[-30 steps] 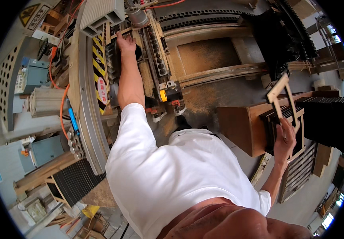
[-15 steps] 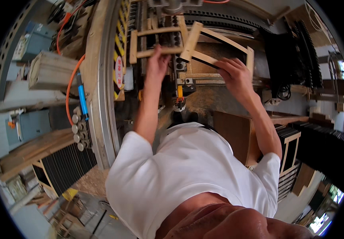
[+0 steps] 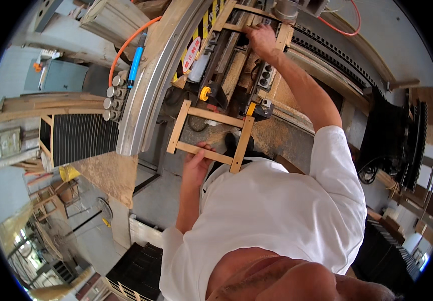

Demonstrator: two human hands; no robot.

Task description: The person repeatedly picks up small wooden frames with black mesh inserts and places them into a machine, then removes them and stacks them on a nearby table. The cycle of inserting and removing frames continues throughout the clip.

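My left hand (image 3: 196, 163) is closed round the near rail of a light wooden frame (image 3: 178, 128), held low in front of my waist, left of centre. Two longer bars and two rails make up this frame, and its middle is open. Farther off, my right hand (image 3: 262, 41) reaches out to a second wooden frame (image 3: 225, 16) on the machine. Its fingers curl over that frame's near rail; the fingertips are partly hidden. The second frame lies across the machine bed, below a grey metal cylinder (image 3: 285, 11).
A metal-edged beam (image 3: 149, 85) runs along my left, with an orange hose (image 3: 123, 42) and a blue tube (image 3: 136, 61) beside it. A yellow knob (image 3: 205, 94) sticks out from the machine. Dark slatted stacks (image 3: 85, 138) stand at left. Sawdust covers parts of the machine and floor.
My left hand has drawn one frame off the machine and down toward my waist. My right hand has carried the other frame forward and left onto the machine. My view has turned.
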